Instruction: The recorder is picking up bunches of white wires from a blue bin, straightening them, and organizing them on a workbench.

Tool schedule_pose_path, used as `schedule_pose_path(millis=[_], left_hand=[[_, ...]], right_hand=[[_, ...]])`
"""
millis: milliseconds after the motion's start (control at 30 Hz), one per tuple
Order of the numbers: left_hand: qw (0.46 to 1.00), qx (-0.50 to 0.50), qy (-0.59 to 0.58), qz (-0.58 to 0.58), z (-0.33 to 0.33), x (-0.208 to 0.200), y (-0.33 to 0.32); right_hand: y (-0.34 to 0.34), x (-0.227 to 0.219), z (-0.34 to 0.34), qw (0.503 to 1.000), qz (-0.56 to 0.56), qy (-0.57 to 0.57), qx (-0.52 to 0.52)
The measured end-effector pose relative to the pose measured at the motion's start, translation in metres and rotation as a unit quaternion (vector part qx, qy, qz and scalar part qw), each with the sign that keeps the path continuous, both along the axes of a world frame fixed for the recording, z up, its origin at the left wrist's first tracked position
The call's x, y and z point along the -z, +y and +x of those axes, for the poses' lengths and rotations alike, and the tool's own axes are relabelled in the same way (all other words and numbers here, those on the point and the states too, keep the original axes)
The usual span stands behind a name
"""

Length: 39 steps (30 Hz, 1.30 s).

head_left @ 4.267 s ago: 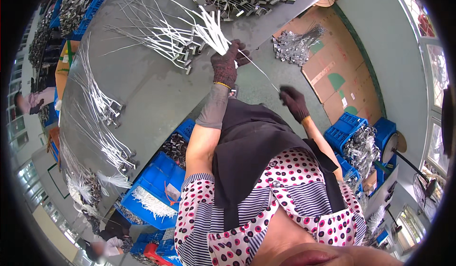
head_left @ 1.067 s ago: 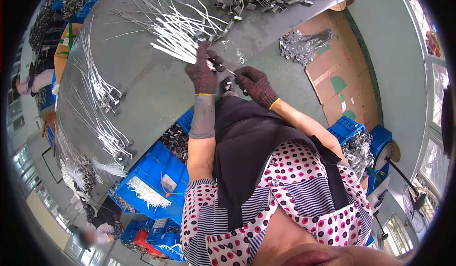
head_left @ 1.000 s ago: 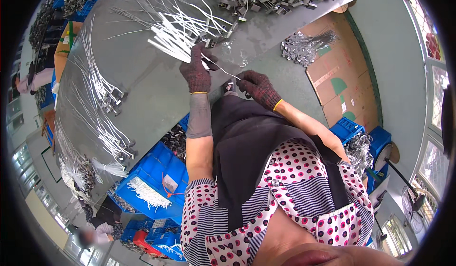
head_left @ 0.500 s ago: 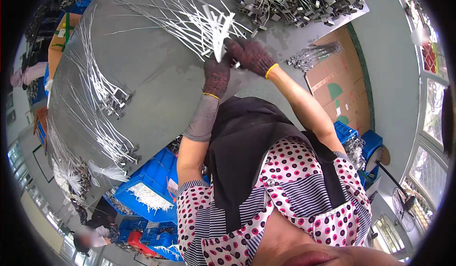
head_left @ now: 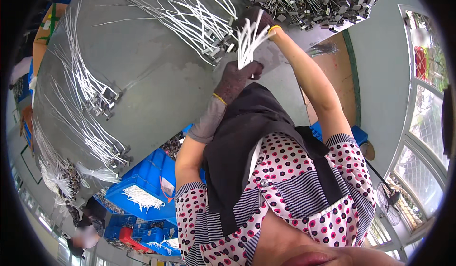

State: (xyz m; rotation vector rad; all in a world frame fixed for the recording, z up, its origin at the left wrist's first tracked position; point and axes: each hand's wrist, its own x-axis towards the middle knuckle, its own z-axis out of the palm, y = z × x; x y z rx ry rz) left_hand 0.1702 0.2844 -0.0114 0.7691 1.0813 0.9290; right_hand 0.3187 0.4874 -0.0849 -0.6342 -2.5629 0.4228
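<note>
My left hand [head_left: 236,78], in a dark knitted glove, is closed around a bunch of thin white strips [head_left: 246,47] whose loose ends fan upward, away from me. My right hand [head_left: 256,18], gloved the same way, reaches farther over the table. It lies between a spread of white wires with small dark and metal end pieces [head_left: 216,40] and a big heap of grey blocks with wires [head_left: 323,2]. The strips partly cover this hand, and its fingers do not show clearly.
On the grey table [head_left: 152,85], two more wire bunches lie at the left [head_left: 97,87] [head_left: 107,145]. Blue crates [head_left: 156,175] stand below the near edge, one with white strips inside. Cardboard [head_left: 335,76] lies at the right. Another person [head_left: 88,232] is at the lower left.
My right hand has left my left hand and moved up and away, toward the heap. The white strips now fan out in my left hand. The whole view has shifted slightly.
</note>
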Motion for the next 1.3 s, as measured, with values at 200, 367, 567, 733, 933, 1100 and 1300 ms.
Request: schedule_pose_path(millis=[200,367,567,733,933,1100,1300], left_hand=[[0.986,-0.152,-0.074,0.002,0.025,0.039,0.02],[0.97,-0.2,-0.135,-0.043,0.031,0.028,0.018],[0.957,-0.287,0.05,-0.007,-0.023,-0.035,-0.009],[0.845,-0.495,0.176,-0.104,-0.091,0.029,0.0],[0.838,-0.408,0.321,-0.17,-0.139,0.038,0.006],[0.836,-0.356,0.387,-0.157,-0.187,0.05,-0.034],[0.82,-0.41,0.365,-0.164,-0.266,0.047,-0.121]], right_hand=[[-0.011,-0.027,-0.025,0.974,-0.049,-0.22,-0.032],[-0.031,-0.024,-0.028,0.929,-0.288,-0.168,0.161],[-0.046,-0.052,-0.064,0.942,-0.163,-0.155,0.249],[-0.032,-0.058,-0.095,0.896,-0.267,-0.256,0.246],[-0.079,-0.072,-0.156,0.908,-0.301,-0.261,0.131],[-0.121,-0.07,-0.222,0.9,-0.291,-0.322,0.047],[-0.204,-0.05,-0.311,0.924,-0.261,-0.276,-0.04]])
